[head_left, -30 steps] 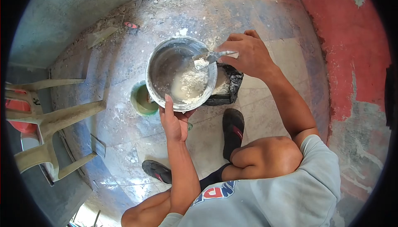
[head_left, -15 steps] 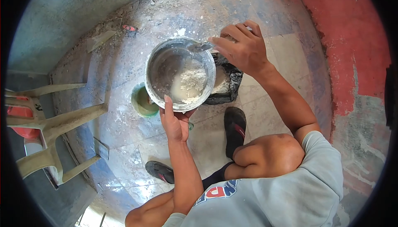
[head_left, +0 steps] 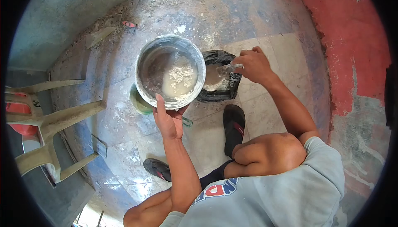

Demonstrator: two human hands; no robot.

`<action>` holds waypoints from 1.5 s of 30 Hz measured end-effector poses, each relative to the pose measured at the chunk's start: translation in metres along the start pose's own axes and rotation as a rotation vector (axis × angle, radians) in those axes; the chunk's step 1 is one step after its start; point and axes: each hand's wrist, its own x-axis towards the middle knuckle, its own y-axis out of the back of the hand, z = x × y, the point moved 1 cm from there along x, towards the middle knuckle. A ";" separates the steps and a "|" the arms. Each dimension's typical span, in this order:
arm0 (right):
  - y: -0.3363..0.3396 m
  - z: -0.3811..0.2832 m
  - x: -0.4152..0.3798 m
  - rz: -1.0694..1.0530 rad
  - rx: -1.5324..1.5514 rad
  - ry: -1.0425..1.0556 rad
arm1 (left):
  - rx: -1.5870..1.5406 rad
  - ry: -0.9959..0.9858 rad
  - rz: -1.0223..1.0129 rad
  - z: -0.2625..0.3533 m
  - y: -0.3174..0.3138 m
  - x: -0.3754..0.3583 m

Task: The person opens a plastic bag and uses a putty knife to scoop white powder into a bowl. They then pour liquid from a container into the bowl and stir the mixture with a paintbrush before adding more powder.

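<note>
My left hand [head_left: 169, 121] is closed on the near rim of a round grey bucket [head_left: 141, 90], fingers underneath and thumb along its side. Inside the bucket lies watery liquid with a clump of pale powder [head_left: 181, 75]. My right hand [head_left: 253, 65] grips a small trowel-like metal tool [head_left: 225, 69] by its end. Its blade sits over a black plastic bag [head_left: 215, 55], whose open top shows greyish-white powder [head_left: 213, 79]. The bag stands just right of the bucket and is partly hidden by it.
A green container [head_left: 140, 102] stands behind the bucket's lower left edge. A plastic chair [head_left: 54, 119] lies on its side at the left. My sandalled feet [head_left: 234, 131] are on the dusty tiled floor [head_left: 248, 115]. A red wall [head_left: 331, 40] rises at the right.
My right hand has moved from the bucket's upper rim down and right to the black bag, tool still in it. The bucket has shifted slightly left with my left hand.
</note>
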 end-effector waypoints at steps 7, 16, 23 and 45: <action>-0.070 0.003 0.016 0.260 -0.126 0.145 | -0.008 -0.020 -0.005 0.004 -0.002 0.000; -0.100 -0.014 0.011 0.120 0.019 0.184 | 0.004 0.002 -0.017 -0.001 0.001 0.002; -0.089 -0.003 0.005 0.025 0.221 0.098 | 0.001 0.012 0.006 -0.001 -0.001 0.001; 0.083 -0.067 0.027 0.242 0.301 0.262 | 0.040 0.037 -0.002 -0.002 -0.007 -0.003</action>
